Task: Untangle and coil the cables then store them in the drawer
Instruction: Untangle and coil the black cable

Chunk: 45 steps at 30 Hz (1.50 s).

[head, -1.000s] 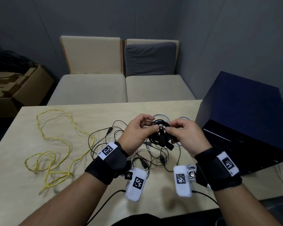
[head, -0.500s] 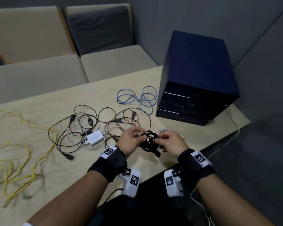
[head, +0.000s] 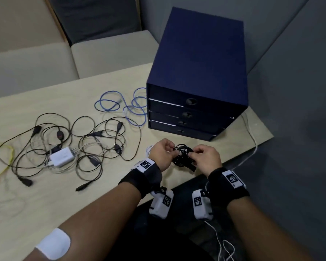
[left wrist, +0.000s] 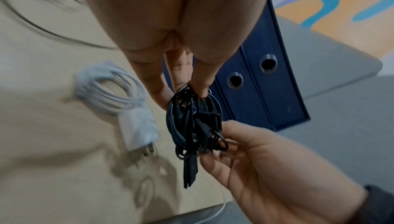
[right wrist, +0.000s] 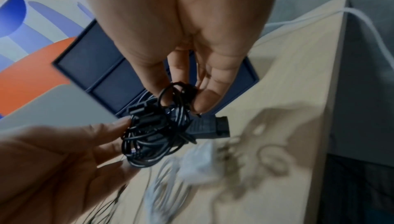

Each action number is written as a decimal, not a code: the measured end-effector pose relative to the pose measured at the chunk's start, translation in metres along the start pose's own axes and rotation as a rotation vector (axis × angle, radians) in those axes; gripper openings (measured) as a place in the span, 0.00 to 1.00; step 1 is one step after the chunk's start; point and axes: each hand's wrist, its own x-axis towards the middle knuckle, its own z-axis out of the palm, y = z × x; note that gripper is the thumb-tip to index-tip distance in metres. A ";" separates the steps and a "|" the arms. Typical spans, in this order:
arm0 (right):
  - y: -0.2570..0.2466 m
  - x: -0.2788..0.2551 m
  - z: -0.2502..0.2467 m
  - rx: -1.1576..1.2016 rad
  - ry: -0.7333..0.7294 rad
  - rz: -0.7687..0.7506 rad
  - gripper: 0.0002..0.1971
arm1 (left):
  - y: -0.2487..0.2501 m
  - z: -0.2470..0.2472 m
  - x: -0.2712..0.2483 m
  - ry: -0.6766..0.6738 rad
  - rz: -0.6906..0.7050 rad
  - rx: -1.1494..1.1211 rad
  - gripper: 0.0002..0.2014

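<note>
Hands meet just above the near edge of the bench, both holding one small coiled black cable in the air between them. The left hand pinches the coil's left side, its fingers curled down onto the loops. The right hand grips the opposite side, finger and thumb closed on a strand. A black connector sticks out of the bundle's lower side.

A white coiled cable with a pronged plug lies on the bench just beside the left hand. Just beyond the hands stands a navy drawer unit, its four drawers pushed in, round pull holes facing the person. A blue cable lies in loose loops against the unit's left side. Further left a tangle of black cables spreads across the bench, with a white charger in its midst, and a yellow cable shows at the left edge. A white wire trails off the bench's right corner. Beige sofa seats stand behind the bench
</note>
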 end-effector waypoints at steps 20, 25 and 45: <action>0.050 0.050 0.023 -0.168 -0.085 0.106 0.06 | -0.001 0.041 0.054 -0.221 -0.001 1.029 0.11; 0.043 0.035 0.041 -0.098 -0.155 0.074 0.04 | -0.013 0.018 0.049 -0.236 0.019 1.123 0.11; 0.013 0.016 0.076 -0.178 -0.231 -0.065 0.18 | -0.032 -0.050 0.013 -0.022 -0.008 0.851 0.16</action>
